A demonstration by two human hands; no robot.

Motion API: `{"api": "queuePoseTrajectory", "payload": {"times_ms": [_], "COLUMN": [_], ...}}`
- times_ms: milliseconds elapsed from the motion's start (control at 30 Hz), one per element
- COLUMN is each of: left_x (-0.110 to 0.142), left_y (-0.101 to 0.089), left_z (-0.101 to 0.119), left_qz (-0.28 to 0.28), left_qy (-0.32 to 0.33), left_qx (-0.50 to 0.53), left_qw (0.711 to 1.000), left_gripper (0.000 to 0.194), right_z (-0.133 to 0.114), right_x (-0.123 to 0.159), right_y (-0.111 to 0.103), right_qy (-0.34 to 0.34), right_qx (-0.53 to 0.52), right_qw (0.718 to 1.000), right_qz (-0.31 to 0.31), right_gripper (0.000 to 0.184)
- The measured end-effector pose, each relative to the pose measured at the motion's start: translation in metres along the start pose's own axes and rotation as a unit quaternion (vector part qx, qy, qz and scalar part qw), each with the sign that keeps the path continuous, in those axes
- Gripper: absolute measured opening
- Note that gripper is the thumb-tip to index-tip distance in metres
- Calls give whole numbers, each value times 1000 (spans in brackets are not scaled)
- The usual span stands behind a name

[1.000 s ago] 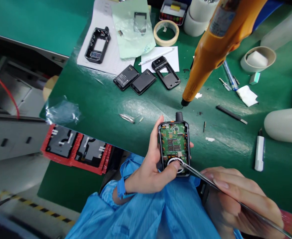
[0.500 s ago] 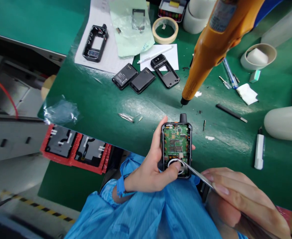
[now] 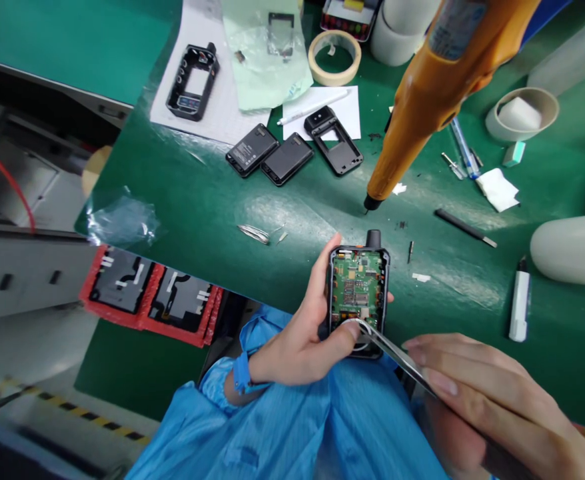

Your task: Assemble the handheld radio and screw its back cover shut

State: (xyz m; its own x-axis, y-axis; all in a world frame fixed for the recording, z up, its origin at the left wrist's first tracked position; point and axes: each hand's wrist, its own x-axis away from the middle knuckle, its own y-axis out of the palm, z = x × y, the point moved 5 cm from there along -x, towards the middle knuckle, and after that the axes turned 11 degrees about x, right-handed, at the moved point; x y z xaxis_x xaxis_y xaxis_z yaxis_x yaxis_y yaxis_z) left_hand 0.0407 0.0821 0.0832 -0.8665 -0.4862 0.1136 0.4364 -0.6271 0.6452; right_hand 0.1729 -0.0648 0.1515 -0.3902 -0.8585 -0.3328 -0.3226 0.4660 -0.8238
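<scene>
My left hand [image 3: 305, 340] grips a black handheld radio [image 3: 386, 293] with a stubby antenna knob, its back off and the green circuit board [image 3: 355, 280] showing. The thumb presses near a white ring [image 3: 361, 347] at the radio's lower end. Metal tweezers [image 3: 397, 355] are pinched in my right hand [image 3: 487, 400], and their tips reach the ring beside my left thumb. Whether the tips hold anything is too small to tell. An orange electric screwdriver [image 3: 407, 120] hangs just above the radio, its bit pointing down.
Two black batteries [image 3: 287, 159], a back cover [image 3: 333, 141] and an empty radio housing [image 3: 192, 83] lie at the back. A tape roll [image 3: 334, 59] is behind them. On the right are a marker [image 3: 520, 303], a black stick tool [image 3: 465, 227] and a white bottle [image 3: 572, 250].
The radio and my left hand sit slightly further right in view. The tweezers have tilted a little, with both arms now more visible, and their tips stay by my left thumb.
</scene>
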Motion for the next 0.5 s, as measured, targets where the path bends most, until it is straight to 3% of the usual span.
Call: {"api": "queuePoseTrajectory", "payload": {"times_ms": [67,167,333,400,500], "left_x": [1,3,3,2,2], "left_y": [-2,-2,-2,-3,-4], "left_z": [-1,-1,-1,-1,-1], "left_qz": [11,11,22,32,48], "left_qy": [3,6,3,4,3], "left_qx": [-5,-2,3,9,21], "left_qw": [1000,1000,1000,999,999], "left_gripper": [109,110,108,108,109], "right_z": [-2,-4,2,5,6], "right_x": [3,5,6,7,8], "right_y": [-3,-1,1,0,1], "right_qy": [23,40,62,56,18], "right_qx": [-7,-27,-56,-56,-53], "right_qw": [999,998,996,997,998], "right_qz": [34,50,38,27,39], "right_gripper": [50,37,34,29,41]}}
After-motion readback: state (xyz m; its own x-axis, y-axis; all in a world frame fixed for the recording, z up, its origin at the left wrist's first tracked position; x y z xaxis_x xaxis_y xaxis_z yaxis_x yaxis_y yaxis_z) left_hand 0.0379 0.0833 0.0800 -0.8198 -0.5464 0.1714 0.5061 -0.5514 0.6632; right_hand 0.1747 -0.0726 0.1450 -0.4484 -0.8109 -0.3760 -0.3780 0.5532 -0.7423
